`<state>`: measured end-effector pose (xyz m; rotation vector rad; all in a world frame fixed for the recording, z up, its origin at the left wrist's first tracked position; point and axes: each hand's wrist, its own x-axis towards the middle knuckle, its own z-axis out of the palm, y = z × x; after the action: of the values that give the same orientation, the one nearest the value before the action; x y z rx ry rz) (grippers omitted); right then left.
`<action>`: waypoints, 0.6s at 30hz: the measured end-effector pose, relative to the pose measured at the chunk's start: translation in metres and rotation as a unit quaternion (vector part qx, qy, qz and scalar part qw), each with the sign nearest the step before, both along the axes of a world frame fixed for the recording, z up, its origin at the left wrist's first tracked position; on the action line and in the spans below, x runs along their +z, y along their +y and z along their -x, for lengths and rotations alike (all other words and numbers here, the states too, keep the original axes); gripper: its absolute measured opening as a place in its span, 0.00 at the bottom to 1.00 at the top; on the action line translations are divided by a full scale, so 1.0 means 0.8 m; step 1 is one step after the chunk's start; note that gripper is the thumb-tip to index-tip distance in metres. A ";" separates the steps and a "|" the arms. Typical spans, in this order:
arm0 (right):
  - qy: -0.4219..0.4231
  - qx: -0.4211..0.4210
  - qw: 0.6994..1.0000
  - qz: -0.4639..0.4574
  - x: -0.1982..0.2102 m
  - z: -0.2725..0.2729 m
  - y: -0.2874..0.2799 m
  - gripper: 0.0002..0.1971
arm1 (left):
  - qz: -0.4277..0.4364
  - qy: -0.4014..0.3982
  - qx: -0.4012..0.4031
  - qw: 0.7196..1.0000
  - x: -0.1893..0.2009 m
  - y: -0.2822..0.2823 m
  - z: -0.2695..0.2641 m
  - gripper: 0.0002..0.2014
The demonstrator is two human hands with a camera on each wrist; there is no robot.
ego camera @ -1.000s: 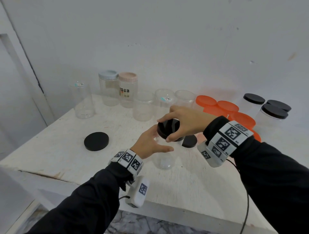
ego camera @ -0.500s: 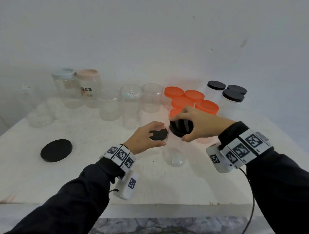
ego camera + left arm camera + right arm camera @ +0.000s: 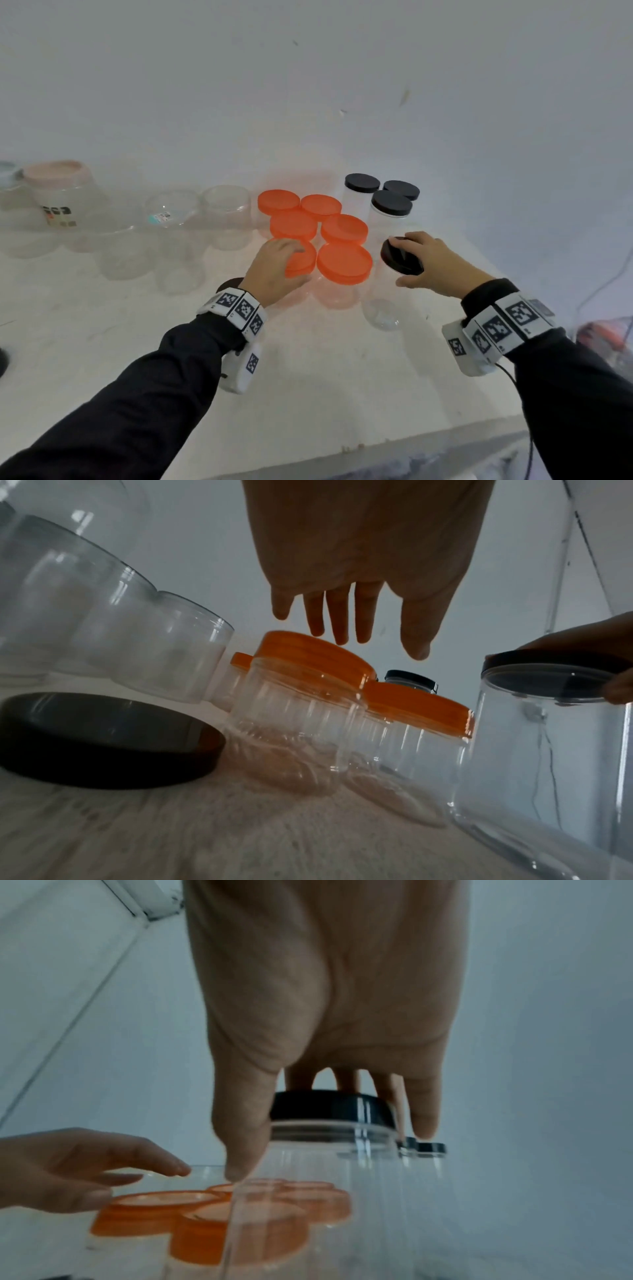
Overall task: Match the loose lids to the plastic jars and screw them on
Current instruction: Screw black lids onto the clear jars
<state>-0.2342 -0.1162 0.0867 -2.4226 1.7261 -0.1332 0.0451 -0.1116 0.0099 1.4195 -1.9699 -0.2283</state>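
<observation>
gripping the black lid (image 3: 400, 262) from above, right hand (image 3: 435, 263) has thumb and fingers curled round its rim; lid sits on the mouth of a tall clear jar (image 3: 380, 301) standing on the white table (image 3: 325, 377), right of the orange cluster. left hand (image 3: 274, 270) hovers over the nearest orange-lidded jar (image 3: 303, 260), fingers straight, slightly spread, holding nothing; contact with the lid can't be told. loose black lid (image 3: 103, 739) lies flat on the table under the left wrist. beyond: more orange-lidded jars (image 3: 344, 228), then three black-lidded jars (image 3: 392, 204) near the wall. open clear jars (image 3: 226, 216) line up to the left, blurred.
</observation>
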 end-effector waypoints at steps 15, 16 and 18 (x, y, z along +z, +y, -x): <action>-0.133 -0.043 0.971 0.194 -0.062 0.084 -0.098 0.28 | -0.069 -0.132 0.103 0.983 -0.022 -0.045 0.013 0.47; -0.135 -0.044 0.970 0.198 -0.064 0.085 -0.104 0.28 | -0.065 -0.134 0.103 0.983 -0.023 -0.045 0.013 0.46; -0.137 -0.045 0.969 0.203 -0.065 0.087 -0.116 0.28 | -0.052 -0.140 0.103 0.983 -0.025 -0.045 0.012 0.44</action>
<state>-0.3039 -0.2089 0.0348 -2.4316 1.8172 -0.8685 0.0352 -0.1480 -0.0102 1.7931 -2.0340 -0.0388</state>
